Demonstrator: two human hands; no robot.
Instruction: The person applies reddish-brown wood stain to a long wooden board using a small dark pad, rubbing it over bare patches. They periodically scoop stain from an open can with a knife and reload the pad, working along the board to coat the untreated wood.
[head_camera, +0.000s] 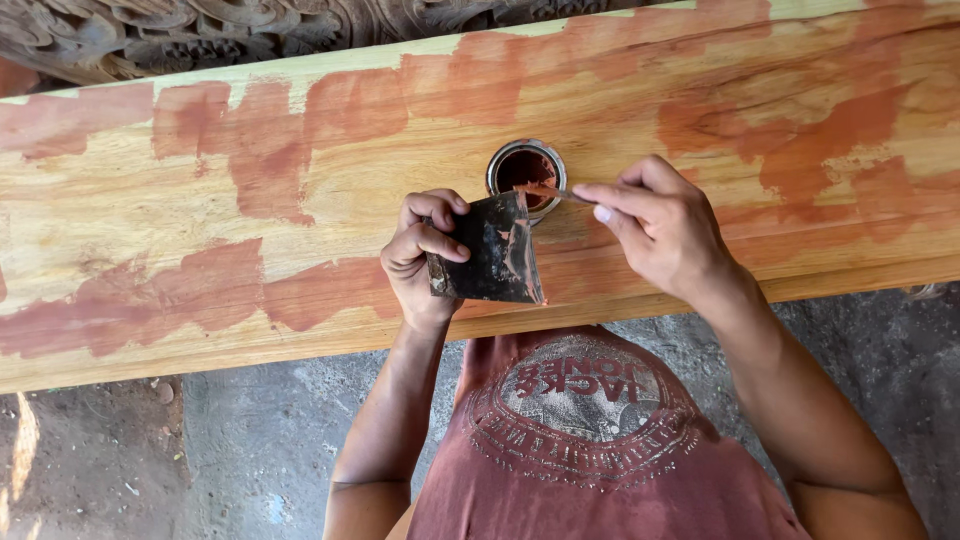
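Observation:
My left hand (422, 248) grips a dark, flat scraper card (492, 255) smeared with reddish-brown filler, held upright over the near edge of a long wooden plank (180, 190). My right hand (655, 225) pinches a thin stick (545, 191) whose tip, coated in the same reddish paste, touches the top edge of the card. Just behind the card a small round tin (526, 168) of red-brown filler stands on the plank. Patches of dried reddish filler (265, 150) cover many spots on the pale wood.
Dark carved woodwork (200, 30) runs along the far side of the plank. Below the plank's near edge lies a rough grey concrete floor (250, 440) with dirt at the left. My reddish shirt (590, 440) fills the bottom centre.

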